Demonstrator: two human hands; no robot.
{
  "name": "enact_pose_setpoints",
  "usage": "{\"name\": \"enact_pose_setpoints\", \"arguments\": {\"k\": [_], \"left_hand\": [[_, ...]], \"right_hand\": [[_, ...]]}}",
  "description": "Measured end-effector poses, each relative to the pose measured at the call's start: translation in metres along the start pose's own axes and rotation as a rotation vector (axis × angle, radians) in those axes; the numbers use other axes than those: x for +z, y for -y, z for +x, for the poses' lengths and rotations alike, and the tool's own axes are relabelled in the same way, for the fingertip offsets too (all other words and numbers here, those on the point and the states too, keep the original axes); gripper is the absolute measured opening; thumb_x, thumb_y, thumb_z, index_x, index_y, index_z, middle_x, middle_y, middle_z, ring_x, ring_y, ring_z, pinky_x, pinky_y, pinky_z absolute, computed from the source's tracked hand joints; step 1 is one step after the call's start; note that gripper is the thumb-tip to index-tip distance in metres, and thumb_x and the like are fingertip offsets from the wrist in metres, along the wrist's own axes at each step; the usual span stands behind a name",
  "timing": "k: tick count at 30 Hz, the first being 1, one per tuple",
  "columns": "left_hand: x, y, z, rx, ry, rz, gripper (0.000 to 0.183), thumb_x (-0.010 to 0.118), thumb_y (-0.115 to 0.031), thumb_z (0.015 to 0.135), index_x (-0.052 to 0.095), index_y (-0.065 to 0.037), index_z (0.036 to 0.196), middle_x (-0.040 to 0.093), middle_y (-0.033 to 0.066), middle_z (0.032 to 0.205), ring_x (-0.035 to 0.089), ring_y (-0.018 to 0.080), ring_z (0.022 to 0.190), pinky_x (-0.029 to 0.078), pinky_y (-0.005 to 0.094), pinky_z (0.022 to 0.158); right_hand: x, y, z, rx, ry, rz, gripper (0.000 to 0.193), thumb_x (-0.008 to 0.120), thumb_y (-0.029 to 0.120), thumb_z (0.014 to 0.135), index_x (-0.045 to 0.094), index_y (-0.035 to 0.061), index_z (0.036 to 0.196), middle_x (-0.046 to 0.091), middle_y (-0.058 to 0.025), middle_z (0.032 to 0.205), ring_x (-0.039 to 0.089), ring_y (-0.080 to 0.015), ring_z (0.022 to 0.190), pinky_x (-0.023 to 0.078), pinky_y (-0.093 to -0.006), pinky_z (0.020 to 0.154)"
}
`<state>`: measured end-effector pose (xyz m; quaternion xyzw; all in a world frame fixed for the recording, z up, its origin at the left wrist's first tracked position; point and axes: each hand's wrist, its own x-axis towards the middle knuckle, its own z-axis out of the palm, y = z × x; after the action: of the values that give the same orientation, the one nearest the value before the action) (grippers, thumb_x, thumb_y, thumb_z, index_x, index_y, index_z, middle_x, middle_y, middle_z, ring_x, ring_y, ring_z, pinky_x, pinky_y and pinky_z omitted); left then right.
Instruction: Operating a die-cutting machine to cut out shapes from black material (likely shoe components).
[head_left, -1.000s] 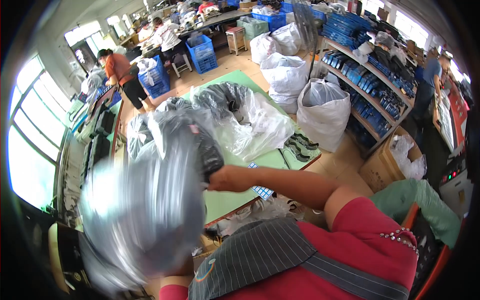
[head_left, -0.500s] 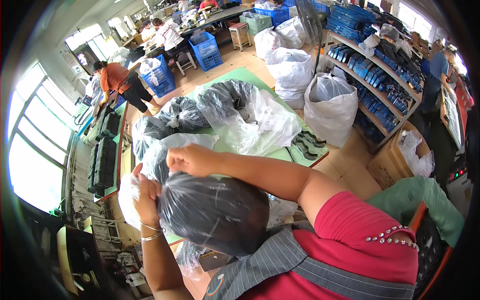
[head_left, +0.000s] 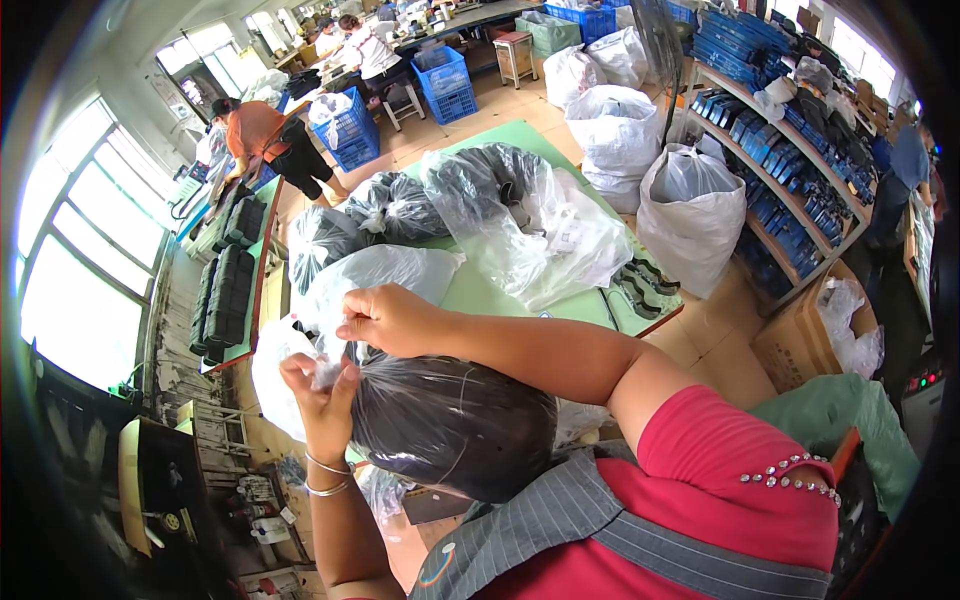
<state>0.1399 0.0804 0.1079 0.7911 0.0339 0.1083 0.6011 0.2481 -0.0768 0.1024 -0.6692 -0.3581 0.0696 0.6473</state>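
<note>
A clear plastic bag [head_left: 450, 420], bulging with dark contents, leans against my apron at the near edge of the green table [head_left: 470, 292]. My left hand [head_left: 322, 400] has the bag's gathered white mouth between thumb and fingers. Just above it, my right hand [head_left: 398, 318] is closed in a pinch at the bunched neck; its fingertips meet the plastic there. Whether a tie is in that pinch is too small to make out. Behind my hands lies a pale plastic bag [head_left: 385, 272], beside several knotted bags of dark goods [head_left: 405, 208].
A loose clear bag [head_left: 550, 245] and black wavy pieces [head_left: 640, 285] lie on the table's right. White sacks [head_left: 690, 215], a loaded shelf [head_left: 785, 165] and a cardboard box [head_left: 810, 335] stand beyond. Black bundles [head_left: 228, 295] fill a left bench, where a person in orange [head_left: 255, 130] bends.
The view has shifted, so the surroundings sit further right. My left hand has turned, its thumb and fingers showing more plainly around the plastic. My right hand stays at the neck.
</note>
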Motion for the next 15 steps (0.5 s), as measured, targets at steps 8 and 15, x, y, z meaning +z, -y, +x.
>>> {"name": "enact_pose_setpoints", "arguments": {"k": [8,15], "left_hand": [[0.023,0.007,-0.003,0.132,-0.170,0.362,0.018,0.057,-0.013,0.094,0.059,-0.003,0.108,0.057,0.0057,0.071,0.052,0.0129,0.059,0.042,0.0261,0.059],[0.023,0.078,-0.017,0.088,-0.143,-0.027,0.019,0.047,-0.012,0.099,0.044,-0.004,0.116,0.056,0.0052,0.069,0.051,0.0097,0.057,0.042,0.0232,0.057]], "right_hand": [[0.012,0.004,0.012,0.274,0.037,0.260,0.016,0.060,0.015,0.090,0.058,-0.0005,0.085,0.055,-0.0083,0.058,0.050,-0.0128,0.047,0.037,-0.0308,0.045],[0.031,-0.042,-0.041,0.642,-0.031,0.783,0.012,0.055,0.014,0.094,0.052,0.0030,0.097,0.045,-0.0002,0.058,0.038,-0.0085,0.043,0.027,-0.0247,0.038]]}}
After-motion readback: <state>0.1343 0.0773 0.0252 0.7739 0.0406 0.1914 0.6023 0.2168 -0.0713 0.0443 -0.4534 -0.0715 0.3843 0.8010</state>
